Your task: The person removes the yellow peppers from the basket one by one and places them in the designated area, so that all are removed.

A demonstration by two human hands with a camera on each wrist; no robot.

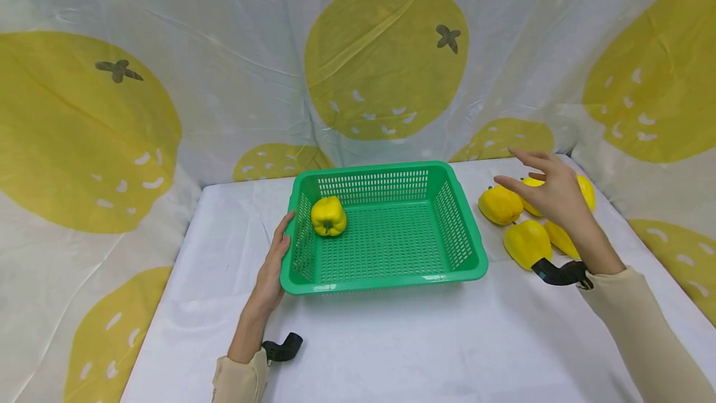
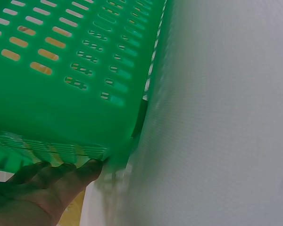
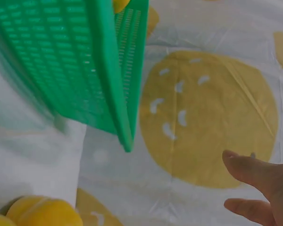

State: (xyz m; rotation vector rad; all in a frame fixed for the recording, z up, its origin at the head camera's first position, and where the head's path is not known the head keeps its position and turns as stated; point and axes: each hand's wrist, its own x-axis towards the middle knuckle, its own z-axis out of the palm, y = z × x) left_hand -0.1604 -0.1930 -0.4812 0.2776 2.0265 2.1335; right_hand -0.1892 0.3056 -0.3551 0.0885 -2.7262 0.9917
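A green plastic basket (image 1: 386, 278) with slotted walls stands on the white-covered table. In its left end sits a yellow bell pepper (image 1: 329, 216), stem toward me. My left hand (image 1: 271, 266) touches the outside of the basket's left wall, its fingers extended along it; the left wrist view shows the fingertips (image 2: 92, 170) against the green wall near a corner. Raised above the right side, my right hand (image 1: 550, 188) has thumb and fingers spread, with nothing between them. Below and around it lie several yellow pieces of produce, among them a bell pepper (image 1: 500, 206) and a smooth rounded one (image 1: 527, 244).
A pale cloth (image 1: 240, 79) printed with large yellow fruit hangs behind the table and along its sides. White tablecloth (image 1: 391, 341) spreads in front of the basket. A black wrist mount (image 1: 559, 272) sits on each arm.
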